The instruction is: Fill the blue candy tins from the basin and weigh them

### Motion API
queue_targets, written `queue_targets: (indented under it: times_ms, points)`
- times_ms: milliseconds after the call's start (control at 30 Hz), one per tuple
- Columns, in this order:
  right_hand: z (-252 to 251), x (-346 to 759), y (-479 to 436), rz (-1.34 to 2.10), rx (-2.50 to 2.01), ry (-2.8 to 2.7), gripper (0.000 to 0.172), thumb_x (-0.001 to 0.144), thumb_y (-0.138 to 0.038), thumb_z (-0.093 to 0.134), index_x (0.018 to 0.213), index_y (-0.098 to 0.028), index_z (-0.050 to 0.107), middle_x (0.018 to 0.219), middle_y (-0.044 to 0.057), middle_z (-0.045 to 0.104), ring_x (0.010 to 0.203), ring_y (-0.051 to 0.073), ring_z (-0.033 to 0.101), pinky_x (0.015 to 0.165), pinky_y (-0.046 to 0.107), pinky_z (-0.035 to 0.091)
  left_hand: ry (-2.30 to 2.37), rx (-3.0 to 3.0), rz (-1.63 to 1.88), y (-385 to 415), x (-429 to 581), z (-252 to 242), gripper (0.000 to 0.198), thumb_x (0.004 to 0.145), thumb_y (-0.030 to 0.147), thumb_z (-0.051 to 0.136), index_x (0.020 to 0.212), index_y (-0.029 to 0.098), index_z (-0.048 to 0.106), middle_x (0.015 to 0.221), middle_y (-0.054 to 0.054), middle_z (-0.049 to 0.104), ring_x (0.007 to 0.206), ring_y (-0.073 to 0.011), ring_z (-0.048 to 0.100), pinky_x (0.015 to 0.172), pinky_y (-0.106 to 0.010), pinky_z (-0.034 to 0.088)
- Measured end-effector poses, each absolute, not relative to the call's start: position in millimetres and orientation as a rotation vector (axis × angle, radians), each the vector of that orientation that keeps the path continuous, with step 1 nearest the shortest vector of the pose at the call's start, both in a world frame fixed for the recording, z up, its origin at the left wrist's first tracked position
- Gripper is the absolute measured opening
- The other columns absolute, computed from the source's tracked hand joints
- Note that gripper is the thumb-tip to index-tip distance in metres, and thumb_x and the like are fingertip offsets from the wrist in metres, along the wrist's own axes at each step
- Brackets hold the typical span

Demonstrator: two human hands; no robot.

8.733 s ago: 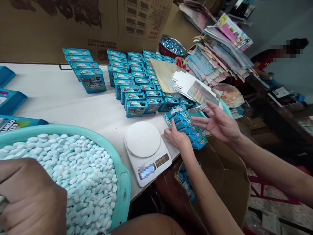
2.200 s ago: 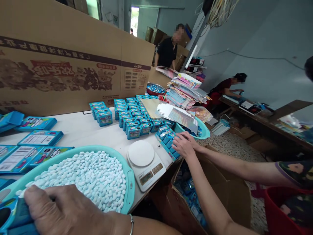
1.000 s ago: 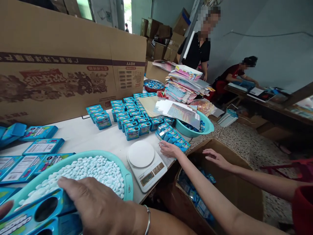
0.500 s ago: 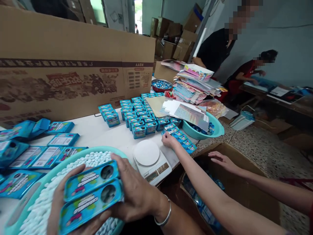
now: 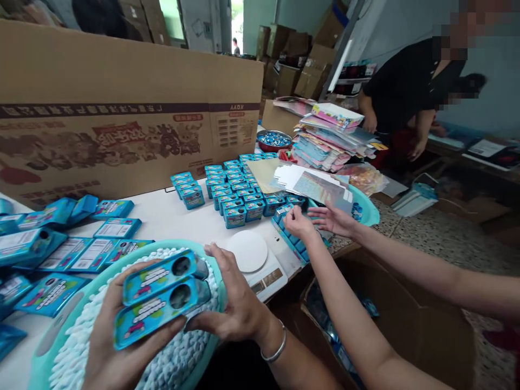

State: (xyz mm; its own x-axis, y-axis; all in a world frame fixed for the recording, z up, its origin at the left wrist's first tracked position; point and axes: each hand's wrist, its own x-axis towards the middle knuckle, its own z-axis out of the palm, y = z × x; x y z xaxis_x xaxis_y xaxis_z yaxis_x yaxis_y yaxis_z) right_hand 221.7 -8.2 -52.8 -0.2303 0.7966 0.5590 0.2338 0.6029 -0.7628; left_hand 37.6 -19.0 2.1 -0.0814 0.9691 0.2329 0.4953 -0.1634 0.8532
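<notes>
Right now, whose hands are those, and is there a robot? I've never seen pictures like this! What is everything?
There's no robot! One camera, worn on a person's head, took every picture, looking forward and down at their hands. The left hand holds two small blue boxes. The right hand, open beside them, wears a silvery bracelet on its wrist. Below is a teal basin full of white pieces. On the white table are a white scale, rows of blue boxes and a big cardboard box at the back. The arms on the right side of the picture belong to another person.
</notes>
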Motion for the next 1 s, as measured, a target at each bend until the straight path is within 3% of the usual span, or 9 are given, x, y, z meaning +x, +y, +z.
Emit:
queue_targets:
  times_ms: [167, 267, 367, 467, 667, 833, 1000]
  points:
    - [-62.7, 222.5, -14.0, 0.715, -0.954, -1.565, 0.084, 0.086, -0.057, 0.066, 0.154, -0.024, 0.029, 0.143, 0.015, 0.049, 0.134, 0.028, 0.049, 0.111, 0.046, 0.044, 1.649, 1.509, 1.251, -10.3, 41.8, 4.2, 0.084, 0.058, 0.063, 0.082, 0.131, 0.033, 0.054, 0.126, -0.005, 0.063, 0.111, -0.0379, 0.065, 0.096, -0.055, 0.058]
    - [-62.4, 224.1, -11.2, 0.696, -0.963, -1.631, 0.092, 0.086, -0.053, 0.07, 0.157, -0.023, 0.021, 0.149, 0.016, 0.045, 0.139, 0.03, 0.044, 0.115, 0.048, 0.04, 1.51, 1.596, 1.228, 1.0, 54.9, -0.5, 0.092, 0.059, 0.061, 0.083, 0.138, 0.029, 0.049, 0.136, -0.008, 0.058, 0.116, -0.0371, 0.063, 0.097, -0.051, 0.058]
    - [-63.9, 227.3, -3.4, 0.7, -0.954, -1.624, 0.095, 0.086, -0.047, 0.071, 0.159, -0.024, 0.014, 0.153, 0.018, 0.041, 0.142, 0.031, 0.041, 0.116, 0.051, 0.037, 1.318, 1.578, 1.17, 15.8, 72.0, -5.2, 0.09, 0.065, 0.054, 0.082, 0.141, 0.025, 0.045, 0.128, -0.01, 0.062, 0.11, -0.0325, 0.067, 0.093, -0.045, 0.06]
    - [-71.4, 233.4, 5.3, 0.718, -0.975, -1.518, 0.094, 0.084, -0.044, 0.074, 0.158, -0.025, 0.019, 0.149, 0.017, 0.045, 0.138, 0.031, 0.045, 0.113, 0.049, 0.041, 1.186, 1.495, 1.088, 32.5, 88.3, -5.9, 0.088, 0.067, 0.047, 0.083, 0.14, 0.024, 0.041, 0.122, -0.01, 0.065, 0.103, -0.0287, 0.07, 0.09, -0.042, 0.06]
    - [-96.9, 254.0, 16.9, 0.679, -1.078, -1.362, 0.097, 0.08, -0.044, 0.079, 0.156, -0.023, 0.023, 0.141, 0.017, 0.05, 0.131, 0.03, 0.052, 0.109, 0.046, 0.045, 0.993, 1.616, 0.802, 70.5, 107.9, -9.9, 0.082, 0.062, 0.044, 0.085, 0.129, 0.02, 0.044, 0.118, -0.01, 0.066, 0.104, -0.0293, 0.068, 0.095, -0.048, 0.055]
    - [-121.1, 265.6, 22.0, 0.628, -1.159, -1.37, 0.096, 0.078, -0.045, 0.08, 0.155, -0.024, 0.026, 0.14, 0.017, 0.05, 0.131, 0.033, 0.052, 0.107, 0.05, 0.046, 0.957, 2.043, 0.656, 93.7, 111.9, -21.0, 0.083, 0.065, 0.047, 0.081, 0.136, 0.021, 0.046, 0.131, -0.012, 0.057, 0.124, -0.0326, 0.055, 0.106, -0.048, 0.045]
    - [-141.0, 270.7, 26.2, 0.565, -1.297, -1.415, 0.096, 0.078, -0.043, 0.079, 0.155, -0.022, 0.025, 0.138, 0.018, 0.053, 0.127, 0.034, 0.054, 0.106, 0.052, 0.047, 1.039, 2.398, 0.347, 103.2, 119.1, -29.3, 0.068, 0.068, 0.044, 0.08, 0.126, 0.022, 0.054, 0.122, -0.011, 0.061, 0.116, -0.0337, 0.057, 0.105, -0.053, 0.04]
